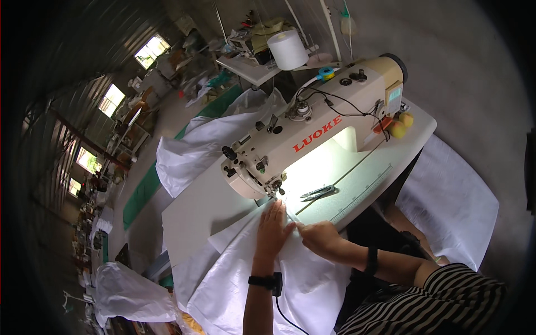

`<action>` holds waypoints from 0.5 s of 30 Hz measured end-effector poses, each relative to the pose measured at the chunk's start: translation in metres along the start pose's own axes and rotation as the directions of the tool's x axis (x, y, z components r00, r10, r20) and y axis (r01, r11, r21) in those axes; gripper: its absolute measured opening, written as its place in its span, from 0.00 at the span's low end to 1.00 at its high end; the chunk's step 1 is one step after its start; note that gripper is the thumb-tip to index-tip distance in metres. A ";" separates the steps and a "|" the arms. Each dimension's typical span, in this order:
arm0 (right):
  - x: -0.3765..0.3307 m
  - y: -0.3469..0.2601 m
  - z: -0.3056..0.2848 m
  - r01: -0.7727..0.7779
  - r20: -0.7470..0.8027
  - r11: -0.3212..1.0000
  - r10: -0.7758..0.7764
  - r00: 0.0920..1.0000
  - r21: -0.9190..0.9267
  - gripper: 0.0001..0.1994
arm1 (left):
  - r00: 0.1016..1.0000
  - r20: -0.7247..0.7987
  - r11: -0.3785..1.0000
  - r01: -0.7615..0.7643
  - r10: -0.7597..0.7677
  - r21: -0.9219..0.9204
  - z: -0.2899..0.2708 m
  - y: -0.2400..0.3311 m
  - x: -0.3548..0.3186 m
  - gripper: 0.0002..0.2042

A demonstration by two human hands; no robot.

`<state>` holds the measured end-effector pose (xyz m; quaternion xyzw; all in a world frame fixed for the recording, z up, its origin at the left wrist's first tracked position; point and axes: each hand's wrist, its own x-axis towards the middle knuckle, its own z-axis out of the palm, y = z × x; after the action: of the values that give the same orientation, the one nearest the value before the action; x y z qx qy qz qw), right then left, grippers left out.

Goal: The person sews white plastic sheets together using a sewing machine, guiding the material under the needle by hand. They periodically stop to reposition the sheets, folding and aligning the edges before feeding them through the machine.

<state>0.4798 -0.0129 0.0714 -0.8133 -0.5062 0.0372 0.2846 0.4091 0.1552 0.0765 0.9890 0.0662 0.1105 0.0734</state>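
The left hand (272, 228) lies flat, fingers spread and pointing far, pressing down on the white fabric (279, 279) just near the needle of the sewing machine (312, 134). The right hand (317, 235) sits just to its right, touching it, fingers curled and seemingly pinching the fabric's edge, though the grip is too small to make out surely. The fabric drapes from the table (206, 206) toward the person's lap, its far edge under the presser foot. On the lit table to the right of the needle lies a pair of thread snips (319, 192). More white cloth (195, 151) is heaped at the far left of the machine, and a large white thread cone (287, 49) stands beyond it.
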 end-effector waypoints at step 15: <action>0.008 0.011 0.002 0.062 0.162 0.998 -0.063 0.985 0.006 0.18 | 0.988 -0.119 0.989 0.115 -0.104 0.095 0.023 0.013 -0.003 0.21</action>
<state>0.4917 -0.0090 0.0664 -0.7911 -0.5529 0.0944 0.2441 0.4130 0.1387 0.0554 0.9784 0.1300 0.1587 0.0253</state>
